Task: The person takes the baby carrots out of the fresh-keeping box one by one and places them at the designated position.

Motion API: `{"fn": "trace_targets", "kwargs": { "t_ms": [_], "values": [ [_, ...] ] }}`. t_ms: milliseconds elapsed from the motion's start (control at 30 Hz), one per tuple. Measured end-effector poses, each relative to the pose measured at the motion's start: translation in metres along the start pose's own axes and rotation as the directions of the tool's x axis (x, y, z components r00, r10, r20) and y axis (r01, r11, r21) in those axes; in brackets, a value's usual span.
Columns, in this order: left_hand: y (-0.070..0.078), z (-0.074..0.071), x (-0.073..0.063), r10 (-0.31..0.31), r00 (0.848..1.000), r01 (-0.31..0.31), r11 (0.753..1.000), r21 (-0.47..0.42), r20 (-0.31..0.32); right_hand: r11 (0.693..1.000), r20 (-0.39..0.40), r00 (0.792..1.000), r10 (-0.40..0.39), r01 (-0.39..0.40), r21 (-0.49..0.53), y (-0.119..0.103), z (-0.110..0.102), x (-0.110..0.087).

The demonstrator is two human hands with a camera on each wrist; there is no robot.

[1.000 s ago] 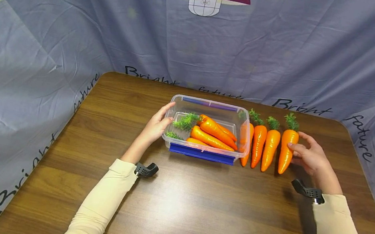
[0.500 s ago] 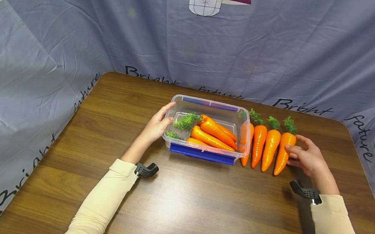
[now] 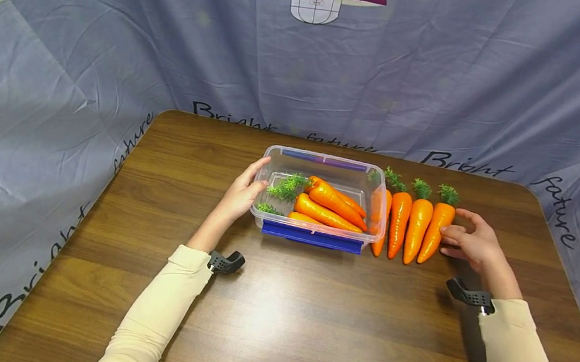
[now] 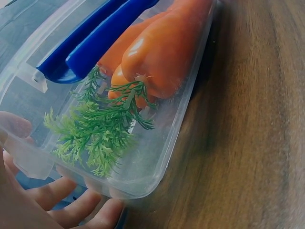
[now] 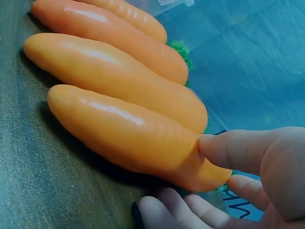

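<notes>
Right hand (image 3: 476, 241) angled inward, pinching rightmost carrot (image 3: 435, 233) toward leafy end; left hand (image 3: 241, 191) clamped on clear box (image 3: 312, 236).

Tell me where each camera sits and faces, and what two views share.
Head: worn on the head, facing forward and down at the brown wooden table; left hand, right hand, cream sleeves show.
Left wrist: worn there, facing a clear plastic box; left fingers show.
Right wrist: worn there, facing glossy orange carrots; right fingers show.
Head and left wrist share the box.

Free: table's near side (image 3: 312, 334) | blocking: tub (image 3: 312, 236), carrot row (image 3: 417, 231) beside it (narrow gaps)
</notes>
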State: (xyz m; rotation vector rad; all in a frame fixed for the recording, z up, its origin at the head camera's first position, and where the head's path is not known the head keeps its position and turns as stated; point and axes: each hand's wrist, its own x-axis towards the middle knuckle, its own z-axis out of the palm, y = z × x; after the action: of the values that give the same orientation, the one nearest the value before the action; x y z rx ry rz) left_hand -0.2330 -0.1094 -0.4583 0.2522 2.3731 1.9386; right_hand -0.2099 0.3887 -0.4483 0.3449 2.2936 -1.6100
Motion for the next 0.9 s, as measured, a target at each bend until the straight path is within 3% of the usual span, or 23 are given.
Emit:
{"fn": "trace_targets", "kwargs": {
  "t_ms": [700,900],
  "values": [
    [-0.001,0.0,0.0,0.004,1.0,-0.004,1.0,0.0,0.003,0.999,-0.012,1.0,-0.018,0.018,-0.03,0.0,0.011,-0.004],
    [-0.001,0.0,-0.001,-0.003,1.0,0.003,1.0,0.01,0.009,0.997,-0.036,0.999,-0.004,0.001,-0.078,-0.003,0.013,-0.004]
  ]
}}
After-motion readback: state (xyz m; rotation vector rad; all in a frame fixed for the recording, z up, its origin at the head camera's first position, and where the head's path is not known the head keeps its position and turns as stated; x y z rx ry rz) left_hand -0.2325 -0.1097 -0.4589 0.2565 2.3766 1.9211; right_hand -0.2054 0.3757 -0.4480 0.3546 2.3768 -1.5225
